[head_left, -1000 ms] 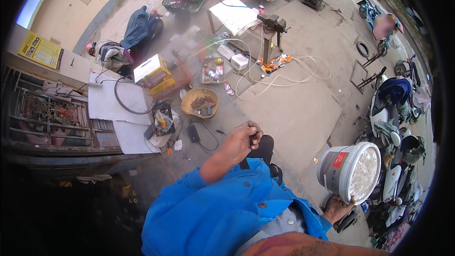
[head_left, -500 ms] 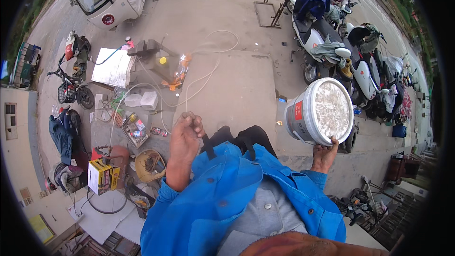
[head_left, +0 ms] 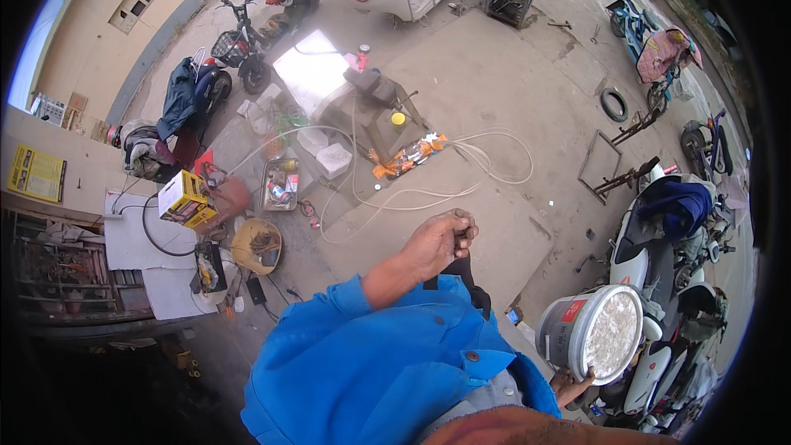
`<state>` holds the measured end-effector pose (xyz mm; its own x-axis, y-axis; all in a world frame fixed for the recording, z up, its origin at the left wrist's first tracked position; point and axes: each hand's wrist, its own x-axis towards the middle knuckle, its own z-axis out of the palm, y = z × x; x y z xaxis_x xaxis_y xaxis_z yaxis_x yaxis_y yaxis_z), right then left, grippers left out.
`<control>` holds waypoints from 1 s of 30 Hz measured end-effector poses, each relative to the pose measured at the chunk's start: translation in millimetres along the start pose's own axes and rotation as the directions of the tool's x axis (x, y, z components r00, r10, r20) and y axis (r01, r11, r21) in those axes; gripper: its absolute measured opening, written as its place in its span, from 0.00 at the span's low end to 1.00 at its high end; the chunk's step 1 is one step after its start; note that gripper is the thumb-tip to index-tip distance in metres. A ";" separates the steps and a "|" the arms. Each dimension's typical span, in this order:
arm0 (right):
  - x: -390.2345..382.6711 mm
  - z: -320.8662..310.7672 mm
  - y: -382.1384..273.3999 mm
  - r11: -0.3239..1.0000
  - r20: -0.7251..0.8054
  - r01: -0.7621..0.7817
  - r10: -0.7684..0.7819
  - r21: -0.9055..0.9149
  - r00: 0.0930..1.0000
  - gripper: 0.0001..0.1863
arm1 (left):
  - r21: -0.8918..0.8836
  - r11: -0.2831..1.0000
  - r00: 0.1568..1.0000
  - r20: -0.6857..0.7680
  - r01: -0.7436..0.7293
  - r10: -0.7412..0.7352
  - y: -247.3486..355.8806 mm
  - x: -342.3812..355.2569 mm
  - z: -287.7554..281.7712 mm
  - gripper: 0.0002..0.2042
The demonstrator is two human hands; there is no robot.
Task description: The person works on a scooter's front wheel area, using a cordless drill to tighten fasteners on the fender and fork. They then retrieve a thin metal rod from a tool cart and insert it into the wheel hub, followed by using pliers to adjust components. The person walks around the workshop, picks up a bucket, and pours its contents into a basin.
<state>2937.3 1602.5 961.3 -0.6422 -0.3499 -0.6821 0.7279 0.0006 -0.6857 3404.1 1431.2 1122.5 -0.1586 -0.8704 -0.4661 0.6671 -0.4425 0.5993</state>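
A grey-white plastic bucket [head_left: 568,331] with a red patch is tilted at the lower right, its pale, mottled round end [head_left: 614,336] turned to the right. My right hand [head_left: 570,387] holds it from below at the rim, with some of the fingers hidden behind it. In front of my blue jacket, my left hand [head_left: 442,244] is raised with its fingers curled in, and nothing shows between them. Beyond that hand, a pale hose [head_left: 461,191] lies in loops over the concrete.
Scooters [head_left: 651,268] crowd the right side. On the left stand a yellow box [head_left: 186,200], a tan basin [head_left: 245,249], a tray of small items [head_left: 280,185] and white blocks [head_left: 333,161]. A vise-like tool [head_left: 372,86], a metal frame [head_left: 599,156] and a tyre [head_left: 614,105] lie farther off.
My view has swung left, so the scene sits farther right and the wall at left shows more. The bucket stays in my right hand, now lower in view. My left hand is farther right, still curled.
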 end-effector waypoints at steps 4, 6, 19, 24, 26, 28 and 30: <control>75.9 98.4 -6.3 1.000 0.035 -0.015 0.014 0.016 0.999 0.23 | 0.001 0.994 0.993 -0.042 -0.112 0.112 -0.5 88.0 12.5 0.04; 103.6 144.4 0.2 1.000 0.086 -0.026 0.026 0.006 0.996 0.25 | 0.006 0.993 0.992 -0.044 -0.118 0.118 6.6 142.1 12.5 0.04; 299.6 428.9 10.6 0.992 0.268 -0.113 0.124 -0.054 0.955 0.25 | 0.020 0.990 0.989 -0.049 -0.139 0.140 27.7 461.8 80.0 0.06; 373.7 557.1 28.4 0.986 0.255 0.024 0.019 -0.164 0.967 0.21 | -0.189 0.978 0.990 -0.126 -0.092 0.069 2.7 592.0 88.7 0.06; 395.6 606.3 23.0 0.981 0.263 -0.026 0.077 -0.192 0.962 0.20 | -0.166 0.979 0.980 -0.180 -0.121 0.091 15.6 613.4 98.9 0.06; 430.8 655.9 12.3 0.980 0.294 -0.064 0.119 -0.190 0.948 0.20 | -0.161 0.972 0.968 -0.208 -0.174 0.139 25.2 650.9 104.7 0.06; 466.1 701.6 8.0 0.981 0.331 -0.092 0.146 -0.174 0.932 0.19 | -0.153 0.961 0.954 -0.231 -0.229 0.191 42.1 700.1 106.9 0.07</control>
<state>2812.4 782.1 816.3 -0.4128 -0.6363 -0.6516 0.7310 0.1953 -0.6539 3243.3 780.1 891.0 0.1442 -0.8649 -0.4809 0.7889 -0.1928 0.5834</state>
